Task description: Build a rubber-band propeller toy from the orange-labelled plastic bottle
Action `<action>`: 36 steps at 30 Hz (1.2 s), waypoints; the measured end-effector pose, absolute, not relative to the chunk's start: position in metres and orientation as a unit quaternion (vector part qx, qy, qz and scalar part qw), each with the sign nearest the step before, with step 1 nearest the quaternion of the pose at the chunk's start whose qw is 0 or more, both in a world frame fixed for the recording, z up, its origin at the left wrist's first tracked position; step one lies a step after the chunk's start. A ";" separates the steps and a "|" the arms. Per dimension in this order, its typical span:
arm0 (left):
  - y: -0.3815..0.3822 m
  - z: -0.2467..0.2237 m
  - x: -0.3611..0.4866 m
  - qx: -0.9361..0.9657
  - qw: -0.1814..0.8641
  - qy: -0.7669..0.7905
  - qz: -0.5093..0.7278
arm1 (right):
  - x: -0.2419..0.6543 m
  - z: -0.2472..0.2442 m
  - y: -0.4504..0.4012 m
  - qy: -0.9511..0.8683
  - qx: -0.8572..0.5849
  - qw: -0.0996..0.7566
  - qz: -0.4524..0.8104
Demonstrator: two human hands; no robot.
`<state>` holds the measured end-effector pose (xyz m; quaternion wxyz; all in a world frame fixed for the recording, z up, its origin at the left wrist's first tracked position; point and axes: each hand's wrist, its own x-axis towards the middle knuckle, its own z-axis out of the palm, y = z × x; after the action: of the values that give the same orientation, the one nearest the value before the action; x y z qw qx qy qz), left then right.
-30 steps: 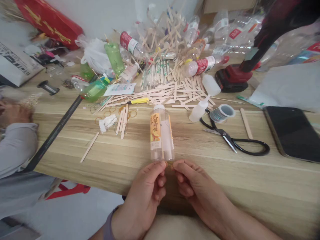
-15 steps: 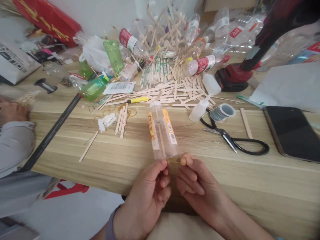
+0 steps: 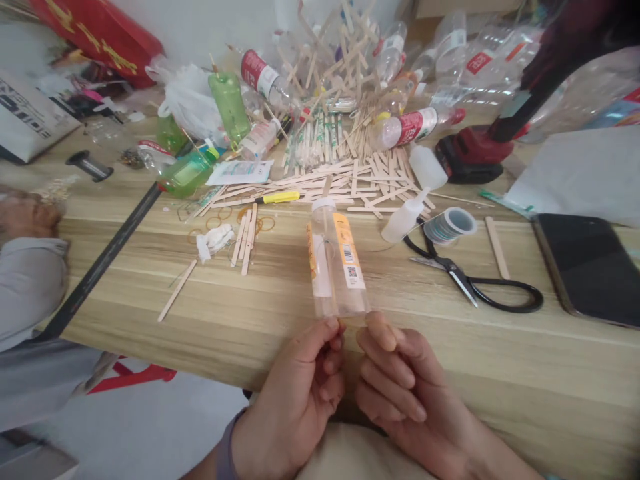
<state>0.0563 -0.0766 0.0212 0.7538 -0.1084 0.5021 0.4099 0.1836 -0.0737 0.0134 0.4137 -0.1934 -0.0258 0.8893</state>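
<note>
A clear plastic bottle [image 3: 327,267] with an orange and white label lies on the wooden table, its white cap pointing away from me and a wooden stick along it. At its near end, my left hand [image 3: 313,373] is closed, thumb and index finger pinched at the bottle's base; what they pinch is too small to name. Just to the right, my right hand [image 3: 400,373] has its fingers curled, thumb against the index finger, close to the bottle's base corner. Whether anything is between those fingertips is hidden.
Black scissors [image 3: 465,283], a thread spool [image 3: 450,225], a white squeeze bottle [image 3: 403,220] and a phone [image 3: 585,267] lie to the right. Wooden sticks [image 3: 350,180] and a yellow cutter [image 3: 280,197] are behind. A person's hand [image 3: 30,215] rests at far left.
The bottle appears slightly further right and turned a little. The yellowish band stretched between my hands no longer shows there. My right hand's fingers have shifted, and its index finger is bent towards the bottle.
</note>
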 end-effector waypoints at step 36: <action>-0.071 0.012 0.055 -0.089 0.799 0.461 0.376 | 0.179 0.005 -0.062 -0.220 -0.525 0.371 0.733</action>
<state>0.0546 -0.0712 0.0119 0.7989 -0.0888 0.4612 0.3758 0.1795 -0.0619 0.0052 0.3715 -0.5252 -0.2200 0.7333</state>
